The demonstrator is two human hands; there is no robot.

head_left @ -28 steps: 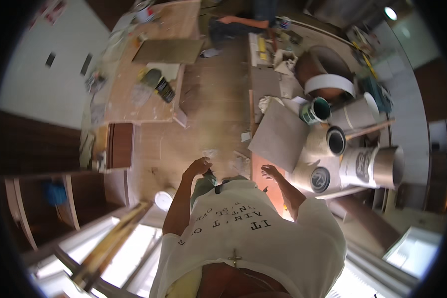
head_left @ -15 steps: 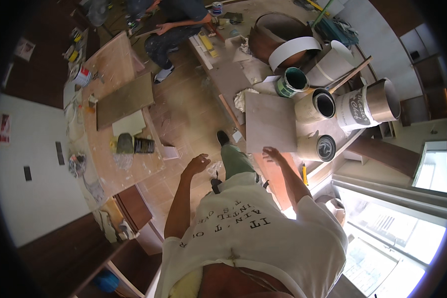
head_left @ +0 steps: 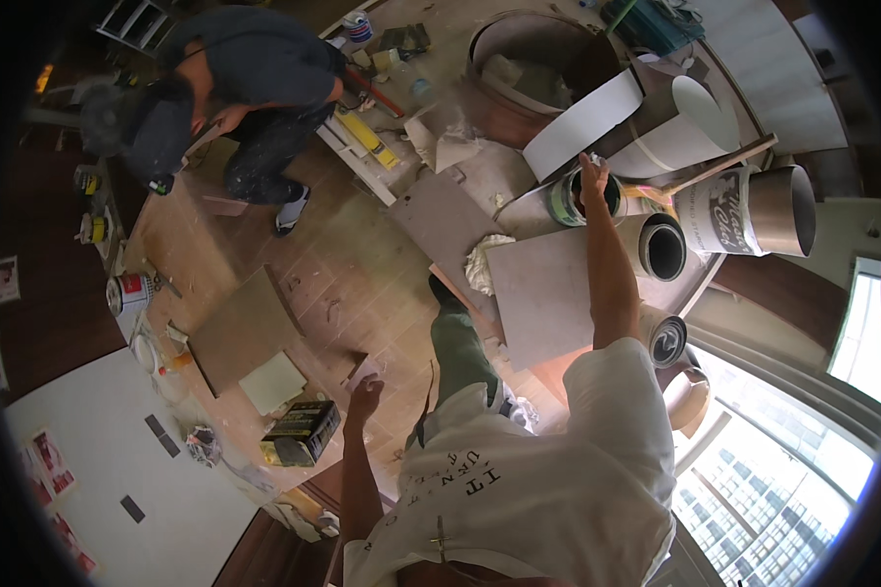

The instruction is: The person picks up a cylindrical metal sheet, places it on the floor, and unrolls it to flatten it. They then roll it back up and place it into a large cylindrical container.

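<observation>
My right hand (head_left: 593,181) reaches out to the right over the rim of a green-lined can (head_left: 561,203). A small whitish bit shows at its fingertips, and I cannot tell whether the fingers grip it or the can. Below that forearm lies a flat grey-brown board (head_left: 538,293), beside a dark-rimmed roll or can (head_left: 664,247). My left hand (head_left: 365,393) hangs low with loosely bent fingers and nothing visible in it. Nearest to it are a pinkish upright piece (head_left: 360,369) and a black-and-yellow box (head_left: 303,432) on the left workbench.
A person in dark clothes (head_left: 250,59) crouches ahead on the left. Large curved sheets (head_left: 548,59) and a white roll (head_left: 690,122) crowd the right bench. A brown board (head_left: 245,328) and a pale sheet (head_left: 272,382) lie on the left bench. Windows (head_left: 754,499) stand lower right.
My right hand has moved forward from beside the grey-brown board to the green-lined can. The left hand has dropped nearer the left bench. The view has turned, bringing the crouching person further in.
</observation>
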